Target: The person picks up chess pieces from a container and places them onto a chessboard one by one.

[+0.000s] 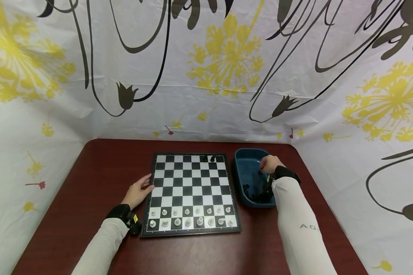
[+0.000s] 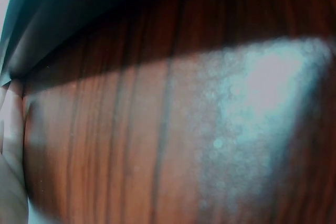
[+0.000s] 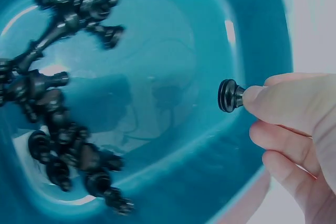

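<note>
A chessboard lies on the table, with white pieces along its two near rows and two black pieces in the far row. My left hand rests against the board's left edge; its fingers look fairly straight. In the left wrist view only a strip of that hand shows, beside the dark board edge. Over the blue tub, my right hand pinches a black chess piece between thumb and finger. The piece's base points outward, and its top is hidden by the fingers.
Several black chess pieces lie heaped in one part of the tub, attached or piled together. The tub stands just right of the board. Reddish-brown table surrounds both, and a patterned white cloth hangs behind.
</note>
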A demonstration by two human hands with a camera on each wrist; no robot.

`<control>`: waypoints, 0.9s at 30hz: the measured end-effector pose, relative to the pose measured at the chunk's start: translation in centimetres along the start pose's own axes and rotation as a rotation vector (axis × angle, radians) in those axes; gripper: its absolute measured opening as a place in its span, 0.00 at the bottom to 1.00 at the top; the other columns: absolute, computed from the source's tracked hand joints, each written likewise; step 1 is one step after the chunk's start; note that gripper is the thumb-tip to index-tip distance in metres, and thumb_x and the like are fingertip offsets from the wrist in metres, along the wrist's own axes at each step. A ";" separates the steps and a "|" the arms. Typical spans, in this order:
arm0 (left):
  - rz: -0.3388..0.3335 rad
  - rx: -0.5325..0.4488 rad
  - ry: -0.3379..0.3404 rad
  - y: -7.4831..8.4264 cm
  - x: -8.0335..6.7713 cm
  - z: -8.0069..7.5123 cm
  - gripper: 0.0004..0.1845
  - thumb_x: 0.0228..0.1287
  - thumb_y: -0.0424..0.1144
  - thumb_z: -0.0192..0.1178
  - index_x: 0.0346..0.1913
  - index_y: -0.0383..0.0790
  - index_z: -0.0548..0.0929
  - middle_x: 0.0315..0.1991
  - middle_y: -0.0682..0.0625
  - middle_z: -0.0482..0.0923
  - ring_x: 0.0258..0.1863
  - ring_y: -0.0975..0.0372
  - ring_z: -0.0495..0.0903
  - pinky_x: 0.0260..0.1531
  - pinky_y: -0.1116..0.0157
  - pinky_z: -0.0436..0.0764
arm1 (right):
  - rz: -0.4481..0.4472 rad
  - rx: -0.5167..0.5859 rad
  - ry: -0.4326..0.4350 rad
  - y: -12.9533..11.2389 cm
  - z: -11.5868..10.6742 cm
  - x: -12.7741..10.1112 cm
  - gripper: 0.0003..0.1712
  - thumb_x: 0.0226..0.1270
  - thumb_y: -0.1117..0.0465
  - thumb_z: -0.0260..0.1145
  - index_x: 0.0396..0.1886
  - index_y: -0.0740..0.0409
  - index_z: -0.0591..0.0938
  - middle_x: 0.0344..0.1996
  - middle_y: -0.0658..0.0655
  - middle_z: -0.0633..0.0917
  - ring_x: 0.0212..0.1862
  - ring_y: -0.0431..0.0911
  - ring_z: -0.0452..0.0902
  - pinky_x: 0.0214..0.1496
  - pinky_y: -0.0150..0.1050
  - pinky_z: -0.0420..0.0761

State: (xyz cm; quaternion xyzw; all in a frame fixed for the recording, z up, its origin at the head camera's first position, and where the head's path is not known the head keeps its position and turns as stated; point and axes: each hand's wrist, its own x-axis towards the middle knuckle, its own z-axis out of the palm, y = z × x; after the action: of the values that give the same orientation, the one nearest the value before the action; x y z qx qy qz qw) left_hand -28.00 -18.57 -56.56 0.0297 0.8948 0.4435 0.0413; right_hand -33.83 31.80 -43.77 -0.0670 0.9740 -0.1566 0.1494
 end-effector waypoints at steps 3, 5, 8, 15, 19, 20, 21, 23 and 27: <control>0.000 -0.001 0.001 0.1 0.0 0.0 0.31 0.63 0.43 0.56 0.67 0.40 0.62 0.58 0.34 0.69 0.56 0.46 0.71 0.56 0.49 0.68 | -0.003 -0.001 0.009 0.1 -1.1 0.4 0.12 0.51 0.69 0.66 0.36 0.69 0.81 0.30 0.62 0.82 0.33 0.51 0.76 0.34 0.42 0.78; 0.001 0.001 0.003 0.1 0.0 0.0 0.31 0.63 0.43 0.56 0.67 0.40 0.62 0.58 0.34 0.69 0.56 0.46 0.71 0.55 0.49 0.68 | -0.001 0.000 0.013 0.0 -1.8 0.6 0.13 0.51 0.68 0.66 0.37 0.70 0.81 0.31 0.62 0.82 0.34 0.52 0.76 0.34 0.42 0.78; -0.001 0.000 0.004 0.1 0.0 -0.1 0.31 0.63 0.43 0.57 0.67 0.40 0.62 0.58 0.34 0.69 0.56 0.46 0.71 0.55 0.49 0.69 | 0.006 -0.004 0.017 -0.1 -2.7 0.6 0.13 0.50 0.69 0.66 0.38 0.70 0.81 0.33 0.64 0.82 0.35 0.52 0.76 0.35 0.43 0.78; 0.004 0.003 0.010 0.0 -0.1 -0.1 0.31 0.62 0.43 0.57 0.67 0.40 0.62 0.58 0.34 0.69 0.56 0.46 0.71 0.55 0.49 0.69 | 0.011 -0.010 0.033 -0.2 -3.9 0.9 0.11 0.47 0.70 0.67 0.34 0.69 0.81 0.29 0.62 0.82 0.32 0.51 0.75 0.32 0.42 0.78; 0.009 -0.001 0.014 -0.1 -0.3 -0.3 0.31 0.62 0.42 0.57 0.67 0.40 0.62 0.58 0.33 0.69 0.55 0.46 0.71 0.54 0.49 0.70 | 0.003 -0.005 0.029 -0.8 -4.0 1.2 0.11 0.48 0.71 0.66 0.34 0.70 0.81 0.29 0.62 0.82 0.31 0.50 0.75 0.31 0.41 0.77; 0.010 -0.001 0.014 -0.1 -0.3 -0.3 0.31 0.62 0.43 0.57 0.67 0.40 0.62 0.58 0.33 0.69 0.55 0.46 0.71 0.54 0.49 0.70 | 0.001 -0.003 0.029 -1.0 -4.0 1.3 0.11 0.48 0.71 0.66 0.34 0.70 0.81 0.29 0.62 0.82 0.31 0.50 0.75 0.31 0.41 0.77; 0.011 -0.002 0.013 -0.2 -0.4 -0.4 0.31 0.62 0.43 0.57 0.67 0.40 0.62 0.58 0.33 0.69 0.55 0.46 0.71 0.54 0.49 0.70 | 0.001 -0.004 0.028 -1.2 -4.0 1.4 0.11 0.48 0.71 0.66 0.34 0.69 0.81 0.29 0.62 0.82 0.30 0.50 0.75 0.31 0.40 0.77; 0.011 -0.007 0.011 -0.1 -0.4 -0.4 0.31 0.62 0.43 0.57 0.67 0.40 0.62 0.58 0.33 0.69 0.55 0.46 0.71 0.54 0.49 0.70 | -0.002 -0.003 0.023 -1.7 -4.0 1.6 0.11 0.49 0.71 0.66 0.35 0.70 0.80 0.29 0.62 0.81 0.30 0.49 0.74 0.31 0.40 0.77; 0.017 -0.017 0.002 0.1 -0.2 -0.2 0.31 0.62 0.43 0.57 0.66 0.40 0.63 0.57 0.33 0.69 0.55 0.46 0.72 0.54 0.49 0.70 | 0.000 0.004 0.015 -2.4 -3.8 1.9 0.11 0.50 0.71 0.65 0.36 0.69 0.80 0.29 0.61 0.81 0.30 0.49 0.73 0.30 0.39 0.76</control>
State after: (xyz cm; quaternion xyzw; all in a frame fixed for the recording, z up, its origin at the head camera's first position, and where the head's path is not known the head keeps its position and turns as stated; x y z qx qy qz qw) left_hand -27.81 -18.68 -56.39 0.0365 0.8909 0.4512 0.0371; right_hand -36.62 30.31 -40.06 -0.0655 0.9748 -0.1591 0.1421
